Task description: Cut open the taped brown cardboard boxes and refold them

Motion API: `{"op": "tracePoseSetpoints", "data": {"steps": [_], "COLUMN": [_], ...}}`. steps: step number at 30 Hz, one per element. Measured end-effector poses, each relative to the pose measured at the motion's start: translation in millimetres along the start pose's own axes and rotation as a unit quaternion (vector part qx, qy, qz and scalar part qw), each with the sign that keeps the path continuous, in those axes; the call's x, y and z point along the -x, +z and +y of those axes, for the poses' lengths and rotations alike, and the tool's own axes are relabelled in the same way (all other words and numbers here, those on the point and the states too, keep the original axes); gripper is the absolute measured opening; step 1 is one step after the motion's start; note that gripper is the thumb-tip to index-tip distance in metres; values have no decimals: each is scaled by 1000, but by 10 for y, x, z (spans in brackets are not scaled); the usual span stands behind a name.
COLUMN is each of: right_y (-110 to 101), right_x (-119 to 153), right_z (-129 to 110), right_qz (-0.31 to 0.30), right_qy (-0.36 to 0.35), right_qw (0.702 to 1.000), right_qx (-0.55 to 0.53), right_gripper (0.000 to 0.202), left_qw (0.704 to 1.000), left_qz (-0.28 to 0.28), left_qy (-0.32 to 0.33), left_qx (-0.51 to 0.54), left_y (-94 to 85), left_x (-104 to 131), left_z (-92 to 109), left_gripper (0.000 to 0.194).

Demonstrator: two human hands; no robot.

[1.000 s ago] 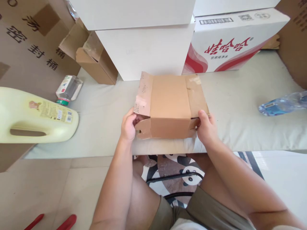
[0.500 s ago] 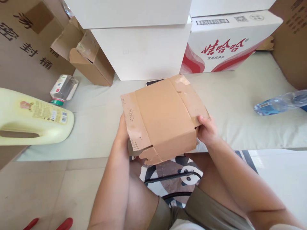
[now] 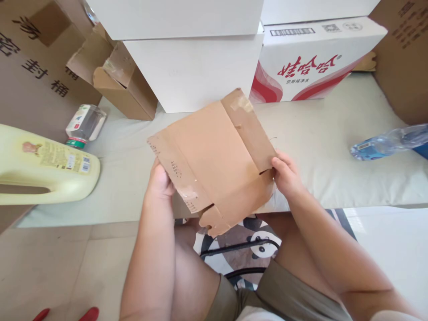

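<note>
At the left edge of the frame lies a pale yellow handled jug (image 3: 72, 171), with a green-capped clear bottle (image 3: 86, 122) just above it. Left of centre, the left hand (image 3: 160, 178) grips the brown cardboard carton (image 3: 207, 151) by its left side, its fingers probably curled under the printed left flap (image 3: 177, 174), though that flap hides most of them. To handle it well, this hand should bear the weight against the firmer wall rather than tug the flap, which looks ready to tear at its crease.

The carton fills the middle of the frame, tilted and turned askew, between the two hands; its near flap (image 3: 239, 207) slopes down toward the bottom of the frame. Right of centre, the right hand (image 3: 286, 174) pinches the near end of the right flap (image 3: 249, 129), thumb on top, just beside the slit corner. A light, level hold there should keep the cardboard from twisting.

A red-and-white water carton (image 3: 307, 62) stands at upper right, and a blue-labelled plastic bottle (image 3: 371, 148) lies at the right edge, well apart from the hand.
</note>
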State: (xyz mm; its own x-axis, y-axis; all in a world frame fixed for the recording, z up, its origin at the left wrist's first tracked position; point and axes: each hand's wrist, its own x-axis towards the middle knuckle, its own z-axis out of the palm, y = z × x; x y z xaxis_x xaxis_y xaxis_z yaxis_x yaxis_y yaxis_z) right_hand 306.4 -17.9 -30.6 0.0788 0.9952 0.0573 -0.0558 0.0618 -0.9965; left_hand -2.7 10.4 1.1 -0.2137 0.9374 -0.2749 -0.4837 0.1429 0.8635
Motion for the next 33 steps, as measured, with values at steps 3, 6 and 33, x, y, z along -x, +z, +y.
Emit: {"op": "tracePoseSetpoints", "data": {"steps": [3, 6, 33], "right_y": [-91, -126, 10], "right_x": [-91, -127, -140], "right_z": [-49, -102, -93], "right_qz": [-56, -103, -32], "right_qy": [-48, -4, 123], "right_qw": [997, 995, 984], "right_qx": [38, 8, -122], "right_gripper": [47, 56, 57], "left_qw": [999, 991, 987], "left_qz": [2, -32, 96], "left_qy": [-49, -125, 22], "left_qx": [-5, -41, 129], "left_y": [-26, -64, 13], "left_x": [12, 31, -116], "left_z": [26, -2, 33], "left_gripper": [12, 13, 22]}}
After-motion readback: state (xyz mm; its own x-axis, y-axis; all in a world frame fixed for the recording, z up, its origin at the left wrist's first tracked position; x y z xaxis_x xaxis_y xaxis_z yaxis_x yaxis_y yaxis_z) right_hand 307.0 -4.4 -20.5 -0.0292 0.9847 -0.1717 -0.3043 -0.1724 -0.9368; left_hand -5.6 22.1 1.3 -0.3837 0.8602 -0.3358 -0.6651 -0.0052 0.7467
